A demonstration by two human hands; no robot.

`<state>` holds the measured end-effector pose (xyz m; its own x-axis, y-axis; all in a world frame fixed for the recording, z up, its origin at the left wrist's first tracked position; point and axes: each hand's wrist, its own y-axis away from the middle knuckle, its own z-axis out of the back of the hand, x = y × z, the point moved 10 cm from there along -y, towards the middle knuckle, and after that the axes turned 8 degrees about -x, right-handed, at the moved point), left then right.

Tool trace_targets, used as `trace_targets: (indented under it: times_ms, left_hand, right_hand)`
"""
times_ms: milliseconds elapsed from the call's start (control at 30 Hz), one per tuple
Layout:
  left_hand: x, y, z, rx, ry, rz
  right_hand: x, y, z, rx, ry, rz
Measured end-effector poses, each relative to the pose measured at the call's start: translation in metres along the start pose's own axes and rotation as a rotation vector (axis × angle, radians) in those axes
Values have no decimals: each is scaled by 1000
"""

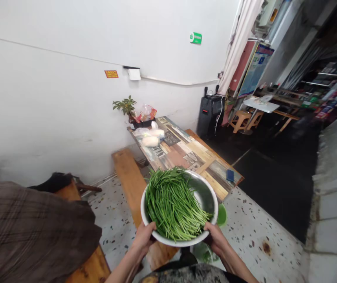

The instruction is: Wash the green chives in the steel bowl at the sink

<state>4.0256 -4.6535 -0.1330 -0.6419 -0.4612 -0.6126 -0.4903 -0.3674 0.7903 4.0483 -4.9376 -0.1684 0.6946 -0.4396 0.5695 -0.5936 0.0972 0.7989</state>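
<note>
A wide metal bowl (206, 196) is held up in front of me, tilted slightly, with a heap of long thin green stalks (173, 204), which look like garlic chives, filling its left and middle. My left hand (144, 237) grips the near left of the rim, thumb over the edge. At the near right of the rim, my right hand (216, 237) is closed the same way. The fingers under the bowl are hidden on both sides. Bare metal shows inside the bowl at the right.
Beyond the bowl stands a patterned table (177, 155) with bagged white items (152, 138), a blue box (230, 175) and a potted plant (125, 105). A wooden bench (130, 177) runs along its left. Below are green containers (222, 215). A person in plaid (35, 232) is at left.
</note>
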Motion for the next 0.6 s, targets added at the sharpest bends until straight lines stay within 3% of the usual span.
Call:
trace_targets:
  times_ms: [133,267,400,500,600]
  left_hand:
    - [-51,-24,-38,-50,-30,-116]
    - [-106,-45,-88,-80,-38,-262]
    - [-142,-64,-145,-63,89,-210]
    - [-170,-58,-179,-16,239,-283]
    - [-177,-35,-193,84,211,-413]
  right_hand:
    - [49,-41,-28,39,16,-70]
    - [99,-79,-56,99,27,-127]
    - [165,-129,-66,28,27,-37]
    - [222,-169,-83,3,46,11]
    - [278,-209,-112,-15,73,50]
